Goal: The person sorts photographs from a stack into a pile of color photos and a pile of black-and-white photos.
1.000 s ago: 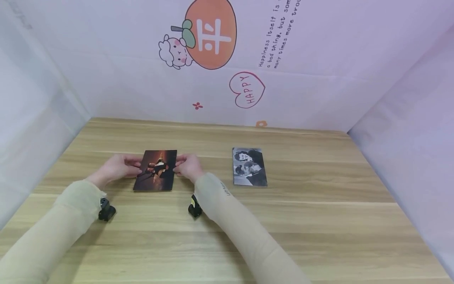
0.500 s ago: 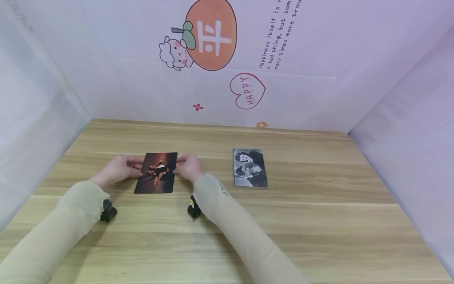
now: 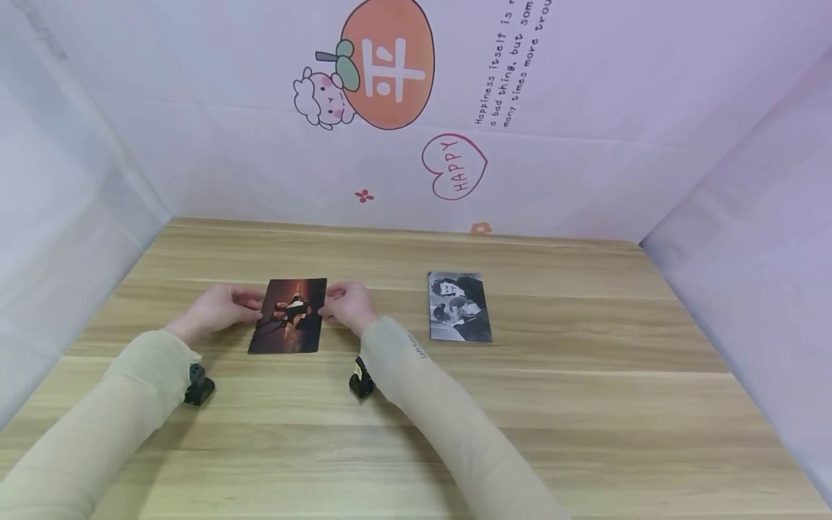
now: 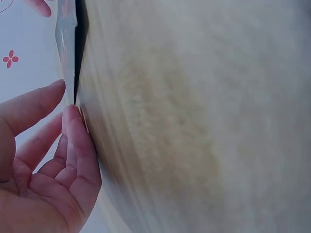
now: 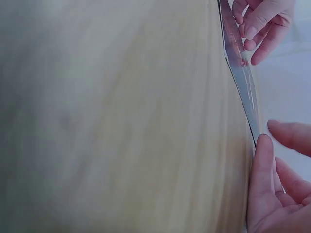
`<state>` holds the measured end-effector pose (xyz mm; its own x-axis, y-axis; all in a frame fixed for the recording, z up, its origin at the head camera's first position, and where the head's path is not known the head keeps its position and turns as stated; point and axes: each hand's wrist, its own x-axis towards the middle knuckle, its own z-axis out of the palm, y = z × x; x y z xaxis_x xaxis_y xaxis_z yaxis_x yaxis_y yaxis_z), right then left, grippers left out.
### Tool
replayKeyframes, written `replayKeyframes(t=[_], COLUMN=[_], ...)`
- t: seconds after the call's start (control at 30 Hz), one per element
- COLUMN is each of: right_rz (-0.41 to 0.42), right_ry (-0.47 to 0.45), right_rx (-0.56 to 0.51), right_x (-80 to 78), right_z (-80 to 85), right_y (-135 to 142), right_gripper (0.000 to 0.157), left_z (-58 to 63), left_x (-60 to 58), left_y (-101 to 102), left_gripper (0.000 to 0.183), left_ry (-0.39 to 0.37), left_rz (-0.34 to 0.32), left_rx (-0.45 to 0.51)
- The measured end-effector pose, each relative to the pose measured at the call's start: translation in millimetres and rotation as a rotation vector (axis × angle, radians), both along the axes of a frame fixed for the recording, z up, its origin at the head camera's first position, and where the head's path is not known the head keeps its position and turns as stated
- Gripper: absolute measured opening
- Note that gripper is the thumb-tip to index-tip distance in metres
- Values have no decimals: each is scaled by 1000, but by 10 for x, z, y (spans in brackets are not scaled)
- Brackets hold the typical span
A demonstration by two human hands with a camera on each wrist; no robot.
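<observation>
A dark, warm-toned colour photo print (image 3: pixel 291 316) lies on the left part of the wooden table, a hand on either side of it. My left hand (image 3: pixel 217 310) touches its left edge. At the right edge sits my right hand (image 3: pixel 349 307). In the left wrist view the fingertips (image 4: pixel 71 110) meet the print's edge, while the thumb stands a little apart above it. The right wrist view has a fingertip (image 5: pixel 264 141) against the edge and the thumb likewise raised off. A narrow dark gap shows under the print's near side. Further right lies a black-and-white photo print (image 3: pixel 458 307).
The light wooden table (image 3: pixel 585 375) reaches back to a white printed backdrop (image 3: pixel 572 166), with white sheets on both sides. Small black camera mounts (image 3: pixel 198 385) sit at the wrists, just above the table.
</observation>
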<state>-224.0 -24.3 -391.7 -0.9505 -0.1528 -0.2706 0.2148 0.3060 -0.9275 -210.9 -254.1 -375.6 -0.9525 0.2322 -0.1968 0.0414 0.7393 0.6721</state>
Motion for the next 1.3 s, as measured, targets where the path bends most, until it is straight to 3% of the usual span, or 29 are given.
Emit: replayKeyframes(t=[0.23,0.6,0.97,1.3], right_rz=[26,52,69,74], right_ry=[2,11,28,87], right_rx=[-45,-81,-1,88], right_x=[33,34,109,197], right_z=[80,250,242,243], right_y=[100,448,775,1095], right_gripper=[43,46,44,44], left_z=[94,254,247,133], left_x=[26,92,167,180], left_y=[75,334,717,1078], left_gripper=[55,48,40,37], left_ry=[-39,22,53,79], left_rz=[32,9,-7,0], left_rx=[12,66,159,240])
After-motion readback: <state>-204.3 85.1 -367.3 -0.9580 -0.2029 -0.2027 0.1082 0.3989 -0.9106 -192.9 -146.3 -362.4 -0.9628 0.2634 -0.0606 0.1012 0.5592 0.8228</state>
